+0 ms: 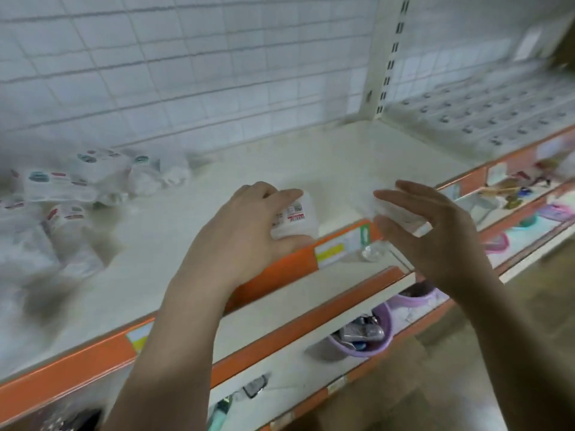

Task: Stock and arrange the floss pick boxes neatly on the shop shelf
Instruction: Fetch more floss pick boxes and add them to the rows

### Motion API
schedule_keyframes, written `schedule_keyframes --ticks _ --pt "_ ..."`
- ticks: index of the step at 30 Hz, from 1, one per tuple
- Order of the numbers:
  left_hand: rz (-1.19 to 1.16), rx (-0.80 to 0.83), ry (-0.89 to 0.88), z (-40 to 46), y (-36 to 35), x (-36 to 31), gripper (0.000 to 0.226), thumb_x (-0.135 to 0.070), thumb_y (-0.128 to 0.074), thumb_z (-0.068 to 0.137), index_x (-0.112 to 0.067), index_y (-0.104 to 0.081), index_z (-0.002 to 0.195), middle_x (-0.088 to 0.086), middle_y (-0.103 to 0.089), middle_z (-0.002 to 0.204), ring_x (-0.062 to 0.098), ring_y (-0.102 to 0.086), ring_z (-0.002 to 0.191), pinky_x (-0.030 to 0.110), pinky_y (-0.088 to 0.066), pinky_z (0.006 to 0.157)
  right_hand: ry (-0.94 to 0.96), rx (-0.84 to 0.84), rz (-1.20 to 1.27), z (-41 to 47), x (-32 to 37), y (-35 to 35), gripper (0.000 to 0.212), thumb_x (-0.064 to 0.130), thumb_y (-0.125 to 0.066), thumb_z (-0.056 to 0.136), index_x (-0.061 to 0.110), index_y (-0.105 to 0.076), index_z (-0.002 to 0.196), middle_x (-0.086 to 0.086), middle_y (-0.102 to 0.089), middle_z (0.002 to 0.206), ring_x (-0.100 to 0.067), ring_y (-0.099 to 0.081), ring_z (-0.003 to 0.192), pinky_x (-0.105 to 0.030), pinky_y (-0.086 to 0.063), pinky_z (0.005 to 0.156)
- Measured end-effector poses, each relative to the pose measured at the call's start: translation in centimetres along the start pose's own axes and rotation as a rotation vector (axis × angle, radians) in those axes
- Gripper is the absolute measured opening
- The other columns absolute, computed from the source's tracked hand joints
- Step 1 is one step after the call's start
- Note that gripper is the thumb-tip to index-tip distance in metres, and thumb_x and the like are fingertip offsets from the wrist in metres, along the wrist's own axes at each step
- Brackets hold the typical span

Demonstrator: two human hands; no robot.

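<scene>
My left hand (245, 225) grips a white floss pick box (297, 217) with a red-printed label, at the front edge of the white shelf (280, 169). My right hand (435, 231) holds a second, blurred white box (401, 214) between thumb and fingers, just right of the first. A loose heap of floss pick boxes (81, 181) with teal and red labels lies at the shelf's back left. More blurred packs (53, 241) lie at the left.
An orange price rail (280, 269) runs along the shelf front. Lower shelves hold a purple basket (367, 334) of small items and pink and teal goods (529, 219). A wire grid (186, 73) backs the shelf. A slotted upright (389, 57) divides it from the neighbouring bay.
</scene>
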State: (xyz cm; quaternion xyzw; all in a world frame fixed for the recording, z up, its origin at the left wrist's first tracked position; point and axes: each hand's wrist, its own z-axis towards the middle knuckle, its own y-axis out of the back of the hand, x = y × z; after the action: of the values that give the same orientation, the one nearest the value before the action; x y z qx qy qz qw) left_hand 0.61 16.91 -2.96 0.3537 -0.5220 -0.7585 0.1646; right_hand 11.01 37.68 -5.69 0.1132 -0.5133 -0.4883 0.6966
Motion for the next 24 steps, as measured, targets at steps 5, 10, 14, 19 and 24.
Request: schedule_keyframes --ticks 5,10,14,19,24 --pt "-0.009 -0.004 -0.074 4.1 -6.6 -10.0 0.067 -0.054 -0.063 0.075 -0.035 -0.042 0.136 -0.008 -0.047 0.122 0.009 -0.038 0.111 0.018 -0.028 0.085 -0.01 -0.027 -0.081 -2.8 -9.3 7.6 0.038 0.03 -0.065 0.079 0.038 -0.057 0.115 -0.004 -0.051 0.135 -0.013 -0.047 0.119 -0.031 -0.039 0.092" --pt "0.0 0.039 -0.114 9.1 -10.7 -18.3 0.068 -0.055 -0.062 0.075 -0.034 -0.041 0.136 -0.006 -0.047 0.122 0.011 -0.038 0.11 0.022 -0.031 0.087 -0.062 -0.04 -0.132 -3.4 -16.6 15.1 0.039 0.032 -0.062 0.078 0.027 -0.061 0.117 -0.009 -0.052 0.133 -0.025 -0.051 0.117 -0.038 -0.046 0.091" --pt "-0.009 0.07 -0.149 12.0 -12.7 -22.2 0.068 -0.054 -0.063 0.075 -0.037 -0.039 0.136 -0.008 -0.045 0.124 0.008 -0.037 0.112 0.023 -0.034 0.089 -0.079 -0.049 -0.136 -2.9 -20.8 18.1 0.04 0.033 -0.062 0.079 0.027 -0.061 0.118 -0.011 -0.052 0.132 -0.029 -0.051 0.117 -0.041 -0.047 0.091" --pt "-0.011 0.114 -0.215 17.8 -16.1 -27.1 0.071 -0.057 -0.059 0.075 -0.038 -0.034 0.139 -0.011 -0.042 0.13 0.006 -0.033 0.117 0.025 -0.034 0.094 -0.102 -0.123 -0.154 -0.9 -26.7 21.1 0.038 0.026 -0.068 0.078 0.025 -0.064 0.116 -0.011 -0.053 0.131 -0.029 -0.051 0.115 -0.037 -0.042 0.088" --pt "-0.041 0.1 -0.25 25.6 -19.7 -30.4 0.069 -0.055 -0.063 0.074 -0.037 -0.04 0.137 -0.01 -0.046 0.122 0.004 -0.036 0.109 0.023 -0.034 0.089 -0.126 -0.179 -0.2 2.9 -34.2 23.8 0.039 0.024 -0.071 0.077 0.026 -0.064 0.115 -0.011 -0.053 0.131 -0.03 -0.052 0.115 -0.034 -0.039 0.09"
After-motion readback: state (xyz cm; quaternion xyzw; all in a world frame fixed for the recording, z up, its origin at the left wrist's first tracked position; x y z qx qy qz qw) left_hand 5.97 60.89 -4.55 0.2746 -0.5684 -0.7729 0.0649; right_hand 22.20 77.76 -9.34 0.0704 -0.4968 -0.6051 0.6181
